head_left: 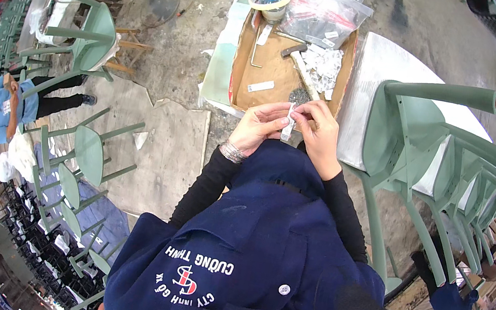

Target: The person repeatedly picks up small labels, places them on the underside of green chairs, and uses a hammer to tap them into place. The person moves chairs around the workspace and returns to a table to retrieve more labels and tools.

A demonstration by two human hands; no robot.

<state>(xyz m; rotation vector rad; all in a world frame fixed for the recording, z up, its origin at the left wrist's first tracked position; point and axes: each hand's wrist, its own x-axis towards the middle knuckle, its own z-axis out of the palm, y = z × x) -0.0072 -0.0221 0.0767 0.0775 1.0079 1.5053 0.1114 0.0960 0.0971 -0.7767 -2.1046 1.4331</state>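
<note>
Bridging both hands, a small white strip (287, 131) is pinched between the thumb and fingers of the left hand (256, 128) and of the right hand (323, 134), at the near edge of a shallow cardboard tray (245, 79). Within the tray, a hammer (304, 72) is laid beside a pile of white labels (322, 62), and clear plastic bags (321, 19) are placed at the far end.

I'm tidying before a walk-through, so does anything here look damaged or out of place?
In the cardboard tray, one white label lies apart from the white heap. On the floor left of it, the grey-brown sheet has a ragged far edge, perhaps torn.
</note>
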